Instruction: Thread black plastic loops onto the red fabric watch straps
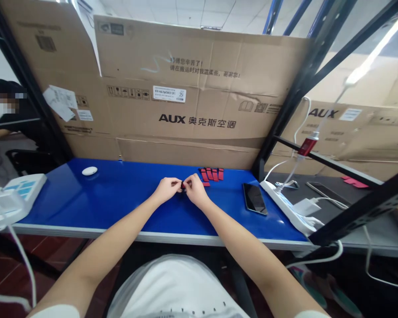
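Above the middle of the blue table, my left hand (166, 189) and my right hand (196, 191) meet fingertip to fingertip. Both are closed in a pinch on one small red and black strap piece (183, 185), mostly covered by the fingers. Just behind my right hand lie several red strips with black ends (214, 174), side by side in a row. Another red strip (206, 183) rests close to the right hand's knuckles.
A dark phone (254, 198) lies right of my hands, near a white power strip (287, 207) with plugs. On the left are a white oval object (89, 171) and another power strip (26, 194). Cardboard (192, 97) walls the back; a person (16, 106) sits at far left.
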`<act>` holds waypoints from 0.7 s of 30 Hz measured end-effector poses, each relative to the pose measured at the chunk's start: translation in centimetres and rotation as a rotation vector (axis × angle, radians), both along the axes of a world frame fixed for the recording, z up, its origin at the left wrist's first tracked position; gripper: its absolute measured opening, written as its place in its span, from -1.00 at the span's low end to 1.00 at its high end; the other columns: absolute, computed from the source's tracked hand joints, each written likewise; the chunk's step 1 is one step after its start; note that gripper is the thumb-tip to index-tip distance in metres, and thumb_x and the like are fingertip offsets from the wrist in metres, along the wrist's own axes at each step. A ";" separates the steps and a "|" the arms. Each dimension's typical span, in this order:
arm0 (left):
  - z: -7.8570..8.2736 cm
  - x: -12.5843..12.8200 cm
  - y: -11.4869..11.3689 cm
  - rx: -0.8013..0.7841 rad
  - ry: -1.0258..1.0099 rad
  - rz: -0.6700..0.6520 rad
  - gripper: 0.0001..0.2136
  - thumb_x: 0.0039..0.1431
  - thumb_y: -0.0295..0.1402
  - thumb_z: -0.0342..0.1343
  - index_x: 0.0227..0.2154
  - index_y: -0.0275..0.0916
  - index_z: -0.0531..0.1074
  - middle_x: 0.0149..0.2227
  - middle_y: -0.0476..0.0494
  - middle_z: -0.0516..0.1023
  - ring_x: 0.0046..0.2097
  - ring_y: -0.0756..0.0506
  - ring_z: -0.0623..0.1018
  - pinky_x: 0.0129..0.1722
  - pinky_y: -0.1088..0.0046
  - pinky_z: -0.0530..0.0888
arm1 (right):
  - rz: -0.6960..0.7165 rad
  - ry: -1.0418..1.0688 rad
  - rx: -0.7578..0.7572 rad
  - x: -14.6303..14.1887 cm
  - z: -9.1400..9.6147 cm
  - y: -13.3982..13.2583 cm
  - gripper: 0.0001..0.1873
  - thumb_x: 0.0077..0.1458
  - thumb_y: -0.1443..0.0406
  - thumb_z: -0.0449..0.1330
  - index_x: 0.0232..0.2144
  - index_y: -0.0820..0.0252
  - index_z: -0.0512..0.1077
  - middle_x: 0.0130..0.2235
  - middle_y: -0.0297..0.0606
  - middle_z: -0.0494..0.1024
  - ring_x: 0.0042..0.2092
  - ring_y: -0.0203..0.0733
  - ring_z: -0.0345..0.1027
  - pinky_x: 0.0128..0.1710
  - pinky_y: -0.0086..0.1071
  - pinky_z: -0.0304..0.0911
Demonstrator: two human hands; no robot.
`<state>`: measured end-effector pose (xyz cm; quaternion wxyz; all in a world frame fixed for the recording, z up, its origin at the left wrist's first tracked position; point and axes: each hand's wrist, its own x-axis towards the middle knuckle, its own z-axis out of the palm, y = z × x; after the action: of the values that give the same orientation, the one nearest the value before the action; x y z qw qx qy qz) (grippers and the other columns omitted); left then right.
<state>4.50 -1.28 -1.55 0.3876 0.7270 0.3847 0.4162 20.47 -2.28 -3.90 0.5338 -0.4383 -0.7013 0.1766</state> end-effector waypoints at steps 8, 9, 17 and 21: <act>-0.3 -0.2 0.6 -0.243 -0.228 -0.085 -0.70 -0.09 -0.28 0.35 -0.31 -0.36 0.54 -0.35 -0.21 0.64 -0.34 -0.14 0.63 -0.17 0.24 0.56 | 0.107 0.206 -0.167 0.2 0.4 0.0 -0.78 -0.04 0.23 0.24 -0.45 0.11 0.22 -0.42 -0.39 0.35 -0.51 -0.29 0.37 -0.52 -0.36 0.33; -0.3 -0.2 0.6 -0.251 -0.234 -0.082 -0.69 -0.11 -0.28 0.36 -0.31 -0.36 0.54 -0.35 -0.21 0.64 -0.34 -0.14 0.63 -0.16 0.23 0.55 | 0.104 0.184 -0.147 0.3 0.4 0.0 -0.80 -0.03 0.25 0.23 -0.45 0.11 0.24 -0.41 -0.38 0.35 -0.49 -0.29 0.37 -0.50 -0.36 0.33; -0.2 -0.5 0.5 -0.227 -0.166 -0.074 -0.74 -0.04 -0.27 0.32 -0.31 -0.35 0.56 -0.36 -0.19 0.63 -0.35 -0.12 0.62 -0.18 0.29 0.53 | 0.178 0.112 -0.088 0.5 0.8 -0.6 -0.80 -0.06 0.29 0.21 -0.34 0.13 0.27 -0.35 -0.34 0.40 -0.40 -0.30 0.34 -0.36 -0.34 0.33; 0.0 -0.6 0.4 -0.222 -0.145 -0.066 -0.75 -0.02 -0.28 0.30 -0.31 -0.36 0.56 -0.37 -0.20 0.63 -0.36 -0.11 0.61 -0.19 0.31 0.53 | 0.244 0.103 -0.023 0.7 1.2 -1.1 -0.80 -0.07 0.31 0.23 -0.34 0.15 0.31 -0.28 -0.30 0.37 -0.37 -0.30 0.37 -0.34 -0.33 0.36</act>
<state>3.94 -0.84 -1.50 0.5058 0.6599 0.3754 0.4096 21.17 -3.35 -2.73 0.5385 -0.3462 -0.7190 0.2705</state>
